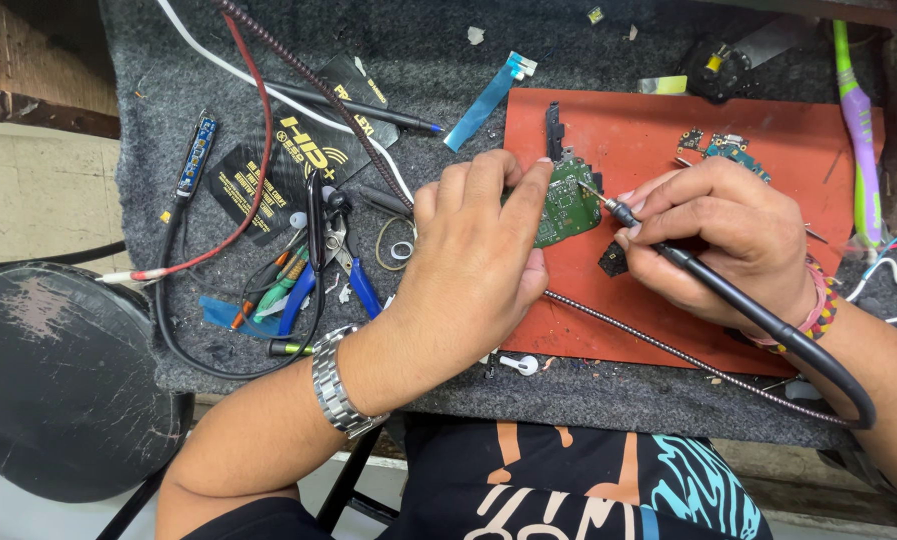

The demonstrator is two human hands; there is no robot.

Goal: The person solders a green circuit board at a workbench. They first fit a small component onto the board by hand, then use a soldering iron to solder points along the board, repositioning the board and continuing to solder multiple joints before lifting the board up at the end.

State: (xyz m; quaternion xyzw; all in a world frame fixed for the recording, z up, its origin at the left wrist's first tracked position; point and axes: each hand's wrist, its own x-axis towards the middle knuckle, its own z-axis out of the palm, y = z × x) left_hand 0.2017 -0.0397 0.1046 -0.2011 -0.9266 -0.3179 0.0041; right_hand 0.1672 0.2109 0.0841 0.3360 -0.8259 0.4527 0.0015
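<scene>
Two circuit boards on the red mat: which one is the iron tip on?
The larger green board under the left hand, centre-left of the mat. The small bluish board lies untouched at the top.

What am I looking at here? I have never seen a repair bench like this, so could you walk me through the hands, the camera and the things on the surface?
There is one picture, taken by a camera worn on the person's head, looking down at their own two bare hands. The left hand, with a metal watch at the wrist, steadies a small green circuit board on a red-orange work mat. The right hand holds a thin black corded tool like a pen, its metal tip touching the board. The mat lies on a grey felt cover. To the left sit blue-handled pliers, a black pen, cables and a black printed card. More small boards lie at the mat's far edge, and a purple and green toothbrush lies to the right.
</scene>
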